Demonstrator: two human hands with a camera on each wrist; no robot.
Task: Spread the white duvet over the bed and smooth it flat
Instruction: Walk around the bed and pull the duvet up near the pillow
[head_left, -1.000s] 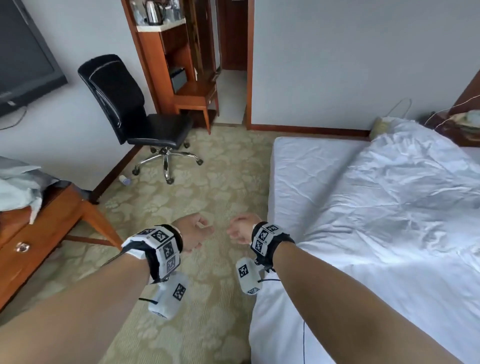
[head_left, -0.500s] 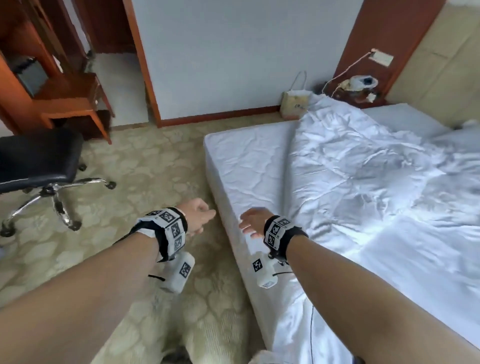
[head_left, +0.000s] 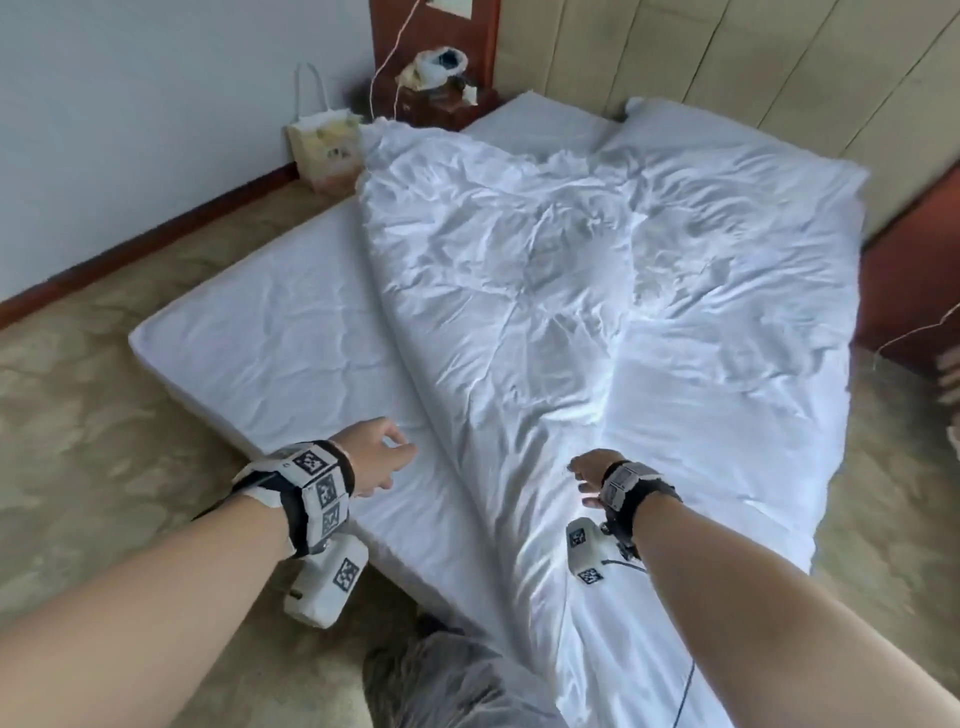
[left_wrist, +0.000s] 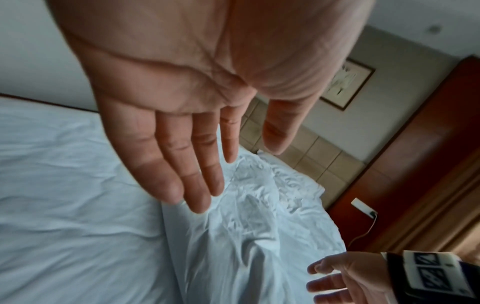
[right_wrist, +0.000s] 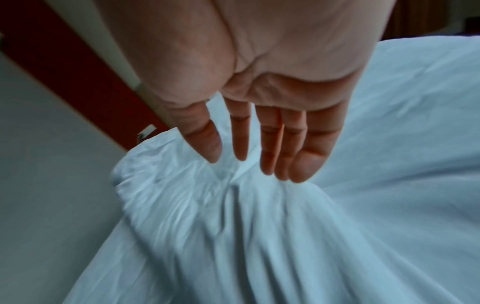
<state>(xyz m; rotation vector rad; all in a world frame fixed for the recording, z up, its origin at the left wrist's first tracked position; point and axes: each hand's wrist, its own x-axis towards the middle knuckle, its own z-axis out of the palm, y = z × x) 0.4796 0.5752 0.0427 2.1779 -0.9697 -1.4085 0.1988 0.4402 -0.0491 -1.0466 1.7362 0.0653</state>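
Note:
A crumpled white duvet (head_left: 561, 270) lies askew over the right part of the bed (head_left: 270, 338), leaving the left strip of the white sheet bare. Its near end hangs off the foot of the bed toward me. My left hand (head_left: 382, 457) hovers above the bare sheet beside the duvet's left edge, fingers straight and holding nothing (left_wrist: 197, 156). My right hand (head_left: 584, 475) hovers just over the duvet's near part, fingers extended and empty (right_wrist: 262, 148). The duvet (right_wrist: 233, 236) bunches in folds below the right fingers.
A paper bag (head_left: 324, 150) stands on the floor by the far left bed corner. A wooden nightstand (head_left: 441, 101) with a cable stands at the head. A padded headboard (head_left: 727, 67) runs behind. Patterned carpet (head_left: 78, 415) lies left of the bed.
The view has swung right from the chair and doorway onto the bed. Both hands went from loosely curled over the carpet to stretched out over the bed and duvet.

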